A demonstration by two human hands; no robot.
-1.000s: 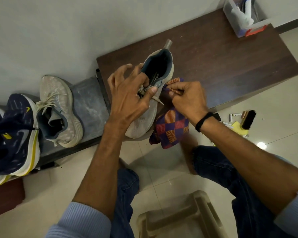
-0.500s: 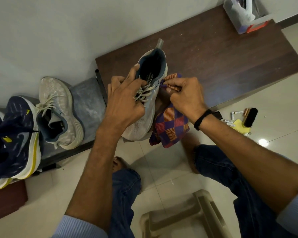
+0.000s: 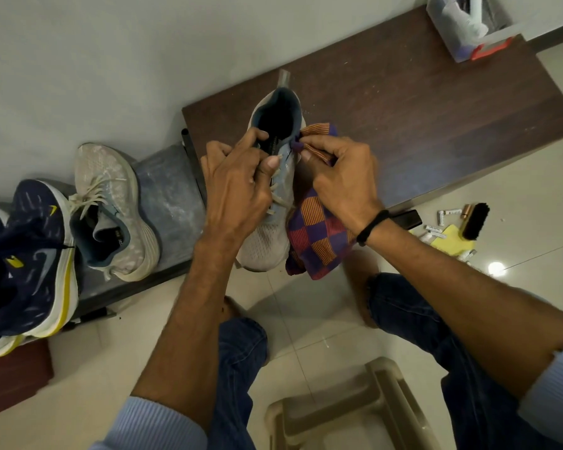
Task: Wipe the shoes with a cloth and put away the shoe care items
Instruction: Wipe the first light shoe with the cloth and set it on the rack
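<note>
The left hand [image 3: 234,186] grips a grey mesh running shoe [image 3: 270,232] at the dark wooden bench's [image 3: 403,118] front-left corner; the right hand [image 3: 342,180] pinches a purple-and-orange checked cloth [image 3: 319,241] against its collar.

Single head view, wide-angle, looking steeply down, close over forearms toward floor [image 3: 306,323] and wall base.

A long dark brown wooden bench [image 3: 436,118] stands against a plain pale wall [image 3: 111,60]. Next to its left end there is a lower grey shelf [image 3: 169,190] with dusty white marks on it. The floor [image 3: 322,319] is made of shiny cream tiles, and one bright spot of light [image 3: 495,268] shines on it. A beige plastic stool [image 3: 345,410] stands on the floor at the bottom.
</note>
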